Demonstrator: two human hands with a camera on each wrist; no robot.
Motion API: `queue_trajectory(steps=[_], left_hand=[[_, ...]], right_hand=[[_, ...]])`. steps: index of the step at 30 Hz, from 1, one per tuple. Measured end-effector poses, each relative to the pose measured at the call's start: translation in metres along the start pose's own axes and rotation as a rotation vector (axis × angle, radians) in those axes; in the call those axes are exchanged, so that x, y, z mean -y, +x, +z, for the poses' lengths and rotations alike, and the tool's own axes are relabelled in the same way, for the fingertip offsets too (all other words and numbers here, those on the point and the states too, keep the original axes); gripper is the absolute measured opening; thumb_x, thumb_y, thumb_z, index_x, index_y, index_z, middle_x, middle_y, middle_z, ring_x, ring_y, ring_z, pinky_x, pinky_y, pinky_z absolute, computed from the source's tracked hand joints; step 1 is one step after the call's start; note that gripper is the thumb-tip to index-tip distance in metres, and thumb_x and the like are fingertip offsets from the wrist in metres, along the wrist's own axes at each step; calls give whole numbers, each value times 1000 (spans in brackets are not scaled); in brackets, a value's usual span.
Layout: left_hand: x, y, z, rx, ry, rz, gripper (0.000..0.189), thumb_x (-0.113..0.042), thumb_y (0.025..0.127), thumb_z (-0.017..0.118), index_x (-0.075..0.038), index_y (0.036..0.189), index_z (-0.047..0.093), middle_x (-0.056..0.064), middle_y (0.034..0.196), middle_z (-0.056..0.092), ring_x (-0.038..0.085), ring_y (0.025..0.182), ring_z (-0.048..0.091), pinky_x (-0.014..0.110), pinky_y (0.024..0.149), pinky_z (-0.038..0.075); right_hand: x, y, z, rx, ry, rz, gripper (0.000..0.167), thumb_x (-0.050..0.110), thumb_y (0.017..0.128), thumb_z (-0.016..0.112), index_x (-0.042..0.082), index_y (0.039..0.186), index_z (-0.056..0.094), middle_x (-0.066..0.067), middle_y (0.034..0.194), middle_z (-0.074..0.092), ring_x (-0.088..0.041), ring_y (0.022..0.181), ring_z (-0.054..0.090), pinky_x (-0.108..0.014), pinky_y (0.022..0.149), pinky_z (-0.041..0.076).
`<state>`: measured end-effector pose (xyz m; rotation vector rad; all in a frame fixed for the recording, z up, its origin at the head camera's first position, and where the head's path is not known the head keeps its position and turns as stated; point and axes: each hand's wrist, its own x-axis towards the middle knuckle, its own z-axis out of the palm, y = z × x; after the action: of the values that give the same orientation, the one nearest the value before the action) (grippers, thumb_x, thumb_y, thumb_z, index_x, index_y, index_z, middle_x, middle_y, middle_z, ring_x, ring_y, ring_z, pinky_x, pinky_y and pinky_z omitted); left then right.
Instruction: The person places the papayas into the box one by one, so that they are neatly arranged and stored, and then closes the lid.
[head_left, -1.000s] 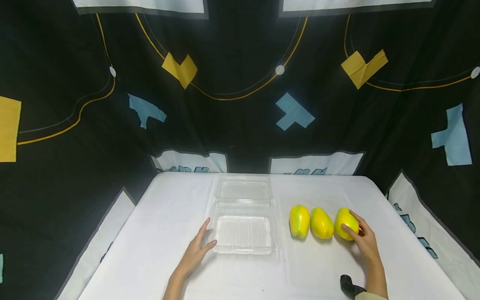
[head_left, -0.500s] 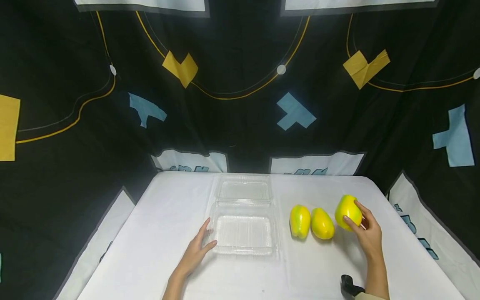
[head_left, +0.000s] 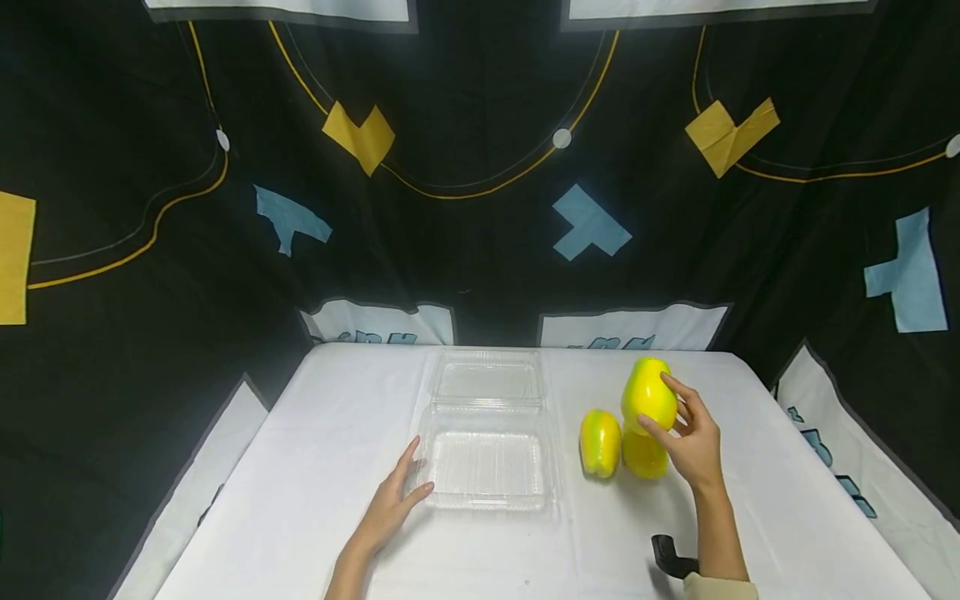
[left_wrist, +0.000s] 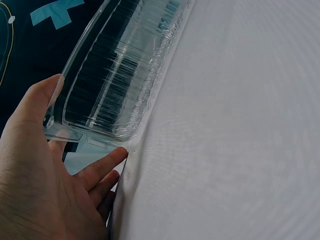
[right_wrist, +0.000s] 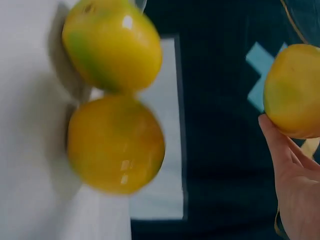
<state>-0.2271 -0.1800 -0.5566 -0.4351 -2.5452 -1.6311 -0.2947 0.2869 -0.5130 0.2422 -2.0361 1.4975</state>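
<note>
The right hand [head_left: 693, 446] grips a shiny yellow-green oval fruit [head_left: 648, 392] above the tabletop [head_left: 600, 550], on the right edge's side. Two matching fruits [head_left: 600, 443] sit lower. The left hand [head_left: 386, 508], fingers loose, touches a clear plastic open box [head_left: 487, 467] near the far edge. Smooth skin could make the held fruit slip and bump the others.
</note>
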Motion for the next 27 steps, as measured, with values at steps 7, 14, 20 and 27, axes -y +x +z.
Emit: queue_trajectory(steps=[7, 14, 20, 27], left_hand=[[-2, 0, -1, -9, 5, -4, 71, -29, 91, 56, -22, 149, 16, 24, 141, 34, 45, 128, 31, 70, 97, 19], [-2, 0, -1, -15, 9, -5, 71, -31, 91, 56, -21, 149, 16, 23, 142, 33, 46, 128, 29, 71, 96, 18], [0, -1, 1, -10, 4, 16, 70, -30, 92, 55, -18, 149, 15, 25, 143, 31, 48, 127, 29, 71, 96, 18], [-2, -1, 1, -22, 20, 8, 70, -30, 91, 56, -20, 149, 17, 25, 135, 43, 47, 127, 32, 72, 95, 17]], right_hand=[[117, -6, 42, 65, -29, -25, 65, 0, 73, 76, 6, 132, 48, -13, 136, 45, -34, 116, 50, -46, 89, 47], [145, -14, 81, 163, 46, -33, 64, -1, 72, 77, -1, 129, 48, -21, 135, 44, -42, 115, 49, -53, 90, 44], [145, -26, 113, 239, 99, -76, 64, 0, 69, 78, -2, 127, 49, -23, 134, 45, -44, 114, 49, -52, 84, 48], [157, -37, 147, 353, 125, -90, 63, 6, 71, 79, 0, 127, 50, -21, 134, 45, -43, 114, 49, -47, 80, 51]])
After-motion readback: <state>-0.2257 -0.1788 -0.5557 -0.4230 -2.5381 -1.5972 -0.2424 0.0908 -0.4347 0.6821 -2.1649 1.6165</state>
